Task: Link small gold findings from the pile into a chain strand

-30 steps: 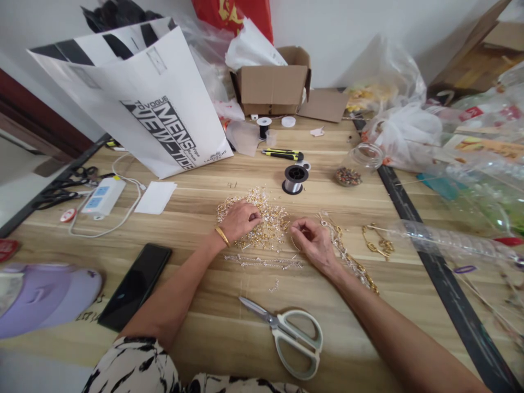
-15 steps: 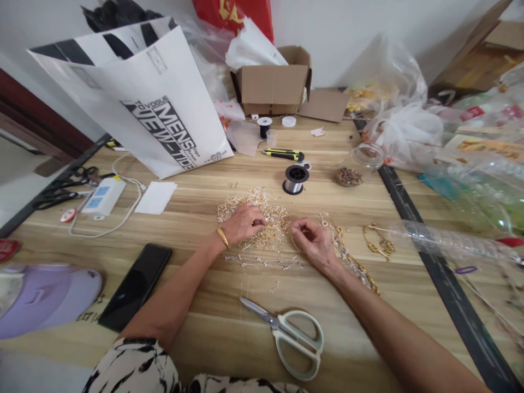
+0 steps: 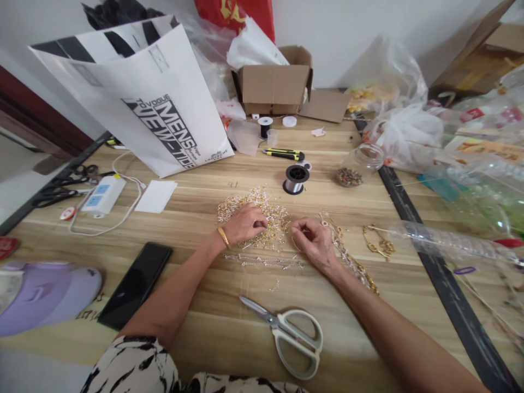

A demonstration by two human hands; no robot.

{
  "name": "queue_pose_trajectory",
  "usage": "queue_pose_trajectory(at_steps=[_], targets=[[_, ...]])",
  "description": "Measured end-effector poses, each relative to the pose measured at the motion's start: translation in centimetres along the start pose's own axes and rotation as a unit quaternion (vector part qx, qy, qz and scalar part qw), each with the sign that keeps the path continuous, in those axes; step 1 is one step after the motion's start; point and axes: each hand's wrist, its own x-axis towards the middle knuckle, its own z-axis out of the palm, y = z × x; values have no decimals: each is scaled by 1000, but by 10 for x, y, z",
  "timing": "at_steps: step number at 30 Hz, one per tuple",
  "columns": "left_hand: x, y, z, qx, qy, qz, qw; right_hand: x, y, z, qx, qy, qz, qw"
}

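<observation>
My left hand (image 3: 246, 222), with a gold bracelet (image 3: 223, 238) at the wrist, rests on a spread heap of tiny gold and silver beads (image 3: 272, 215). Its fingers are curled together, and whatever they pinch is too small to name. Just right of the heap, my right hand (image 3: 313, 238) is closed in a pinch, its fingertips on something thin that I cannot make out. Strung bead chains (image 3: 266, 262) lie straight below the heap. More gold and silver chains (image 3: 355, 267) run beside and partly beneath my right wrist.
White-handled scissors (image 3: 286, 333) lie in front of me. Behind the beads stand a wire spool (image 3: 295, 180), a yellow-black utility knife (image 3: 283, 154) and a glass jar (image 3: 352, 173) of beads. A black phone (image 3: 135, 286) lies left; a white paper bag (image 3: 139, 103) stands behind.
</observation>
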Motion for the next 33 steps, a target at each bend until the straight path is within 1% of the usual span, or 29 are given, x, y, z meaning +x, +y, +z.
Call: queue_pose_trajectory(at_steps=[6, 12, 17, 23, 29, 33], targets=[[0, -2, -2, -10, -8, -10, 1000, 0, 0, 0, -5, 3, 0, 1000], [-1, -5, -7, -36, 9, -19, 999, 0, 1, 0, 0, -1, -1, 1000], [-1, -3, -6, -25, 8, 0, 1000, 0, 0, 0, -2, 2, 2, 1000], [0, 3, 2, -1, 1, 21, 1000, 0, 0, 0, 3, -3, 7, 1000], [1, 2, 4, -1, 12, 23, 1000, 0, 0, 0, -2, -1, 7, 1000], [0, 1, 2, -1, 7, 21, 1000, 0, -1, 0, -4, -3, 4, 1000]])
